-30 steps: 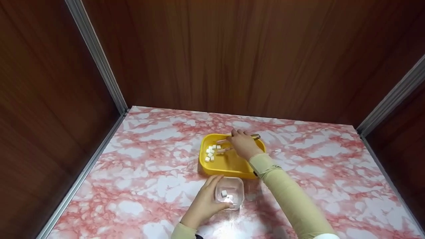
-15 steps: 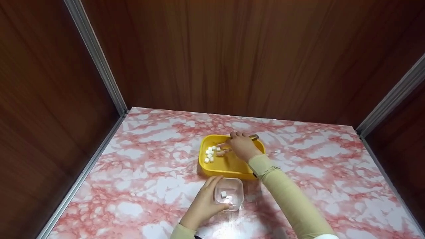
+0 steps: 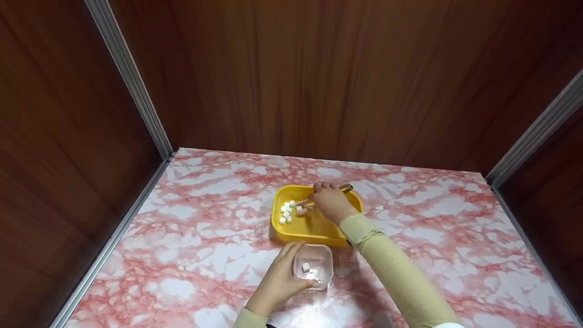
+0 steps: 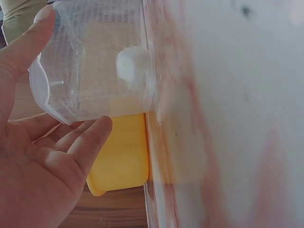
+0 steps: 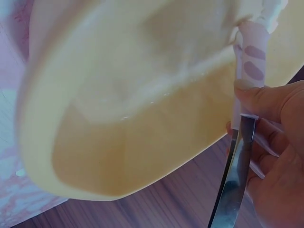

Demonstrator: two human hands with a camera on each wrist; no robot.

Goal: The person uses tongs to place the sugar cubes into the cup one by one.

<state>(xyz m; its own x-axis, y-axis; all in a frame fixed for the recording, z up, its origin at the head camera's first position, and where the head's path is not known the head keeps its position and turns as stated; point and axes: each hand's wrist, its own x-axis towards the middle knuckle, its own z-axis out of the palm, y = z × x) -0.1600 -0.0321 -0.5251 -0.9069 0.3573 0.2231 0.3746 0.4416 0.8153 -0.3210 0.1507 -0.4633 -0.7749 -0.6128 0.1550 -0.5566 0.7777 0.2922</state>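
Observation:
My right hand (image 3: 332,202) reaches over the yellow tray (image 3: 314,239) and grips a pair of tongs (image 5: 237,171) with metal arms and pale pink tips. In the head view, the tips straddle one white cube (image 3: 299,208) inside the tray. Several more white cubes (image 3: 286,212) lie grouped at the tray's left end. Nearer the body, my left hand (image 3: 280,278) holds a small clear plastic container (image 3: 324,259) by its left side, thumb in front and fingers behind. A white cube (image 3: 306,267) rests inside it, next to another white shape partly lost in glare.
The clear container stands just in front of the tray on a red-and-white marbled tabletop (image 3: 205,255). A dark wood panel (image 3: 291,82) rises behind the table, with metal-framed wood panels at left and right.
The tongs' tips have come closer together around the white cube, which has shifted slightly towards the front of the tray. My left hand and the clear container stay nearly still.

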